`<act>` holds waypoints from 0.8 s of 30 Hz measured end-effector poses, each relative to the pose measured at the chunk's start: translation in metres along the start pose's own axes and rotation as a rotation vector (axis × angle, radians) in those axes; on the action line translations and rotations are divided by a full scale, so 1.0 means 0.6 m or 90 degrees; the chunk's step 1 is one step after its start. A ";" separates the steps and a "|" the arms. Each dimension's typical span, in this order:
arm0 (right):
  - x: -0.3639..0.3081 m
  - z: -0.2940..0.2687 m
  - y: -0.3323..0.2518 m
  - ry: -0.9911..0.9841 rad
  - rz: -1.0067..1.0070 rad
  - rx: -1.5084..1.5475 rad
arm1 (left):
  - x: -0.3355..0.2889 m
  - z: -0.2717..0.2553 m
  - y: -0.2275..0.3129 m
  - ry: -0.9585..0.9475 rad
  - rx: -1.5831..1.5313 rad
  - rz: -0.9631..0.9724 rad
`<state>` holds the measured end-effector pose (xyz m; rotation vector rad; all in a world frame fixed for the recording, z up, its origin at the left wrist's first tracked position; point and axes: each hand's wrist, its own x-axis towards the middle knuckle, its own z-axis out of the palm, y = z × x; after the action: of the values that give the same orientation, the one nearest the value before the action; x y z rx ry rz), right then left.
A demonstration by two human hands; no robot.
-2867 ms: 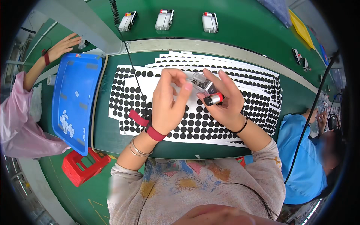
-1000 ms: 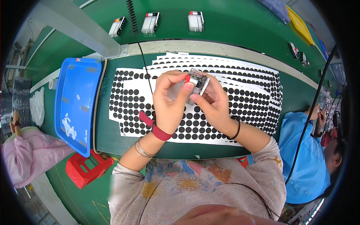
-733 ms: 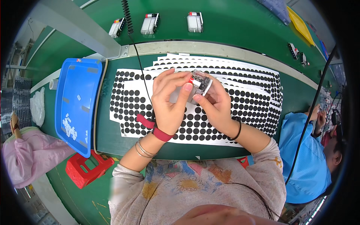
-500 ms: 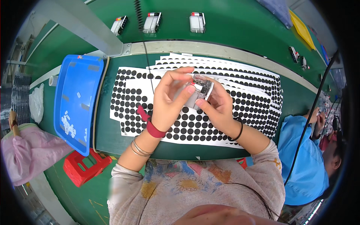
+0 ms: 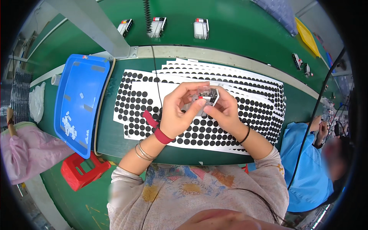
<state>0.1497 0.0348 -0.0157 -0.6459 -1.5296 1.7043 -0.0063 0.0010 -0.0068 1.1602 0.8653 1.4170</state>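
Both my hands hold one small clear plastic part with a red spot [image 5: 206, 97] above the sticker sheets. My left hand [image 5: 180, 109] wraps it from the left, the thumb lying under it and the fingers arched over the top. My right hand [image 5: 224, 111] pinches it from the right. Beneath them lie several overlapping white sheets of round black stickers [image 5: 245, 111] on the green table. A red band sits on my left wrist and a black band on my right.
A blue tray [image 5: 78, 103] with small white bits stands at the left, a red box [image 5: 85, 170] below it. Three small devices [image 5: 201, 28] lie on the far green belt. A black cable [image 5: 156, 73] hangs over the sheets. People sit at both sides.
The part has stayed between both hands, which turned it and shifted a little. The person at the left drew an arm back from the blue tray.
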 end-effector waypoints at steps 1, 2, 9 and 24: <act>0.007 -0.003 -0.005 -0.012 -0.038 0.014 | 0.002 0.002 -0.002 0.000 0.007 0.003; 0.009 -0.002 -0.007 0.018 -0.053 0.026 | 0.003 0.004 0.001 0.001 0.014 0.006; 0.147 -0.098 -0.055 0.195 -0.017 -0.034 | -0.027 -0.018 0.064 -0.089 0.551 0.126; 0.209 -0.078 -0.019 -0.017 -0.174 -0.965 | -0.119 -0.014 0.010 -0.404 0.989 0.307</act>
<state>0.1134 0.1631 0.0019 -1.0061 -2.6131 0.0715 -0.0181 -0.0695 -0.0174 2.9044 1.2283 0.3523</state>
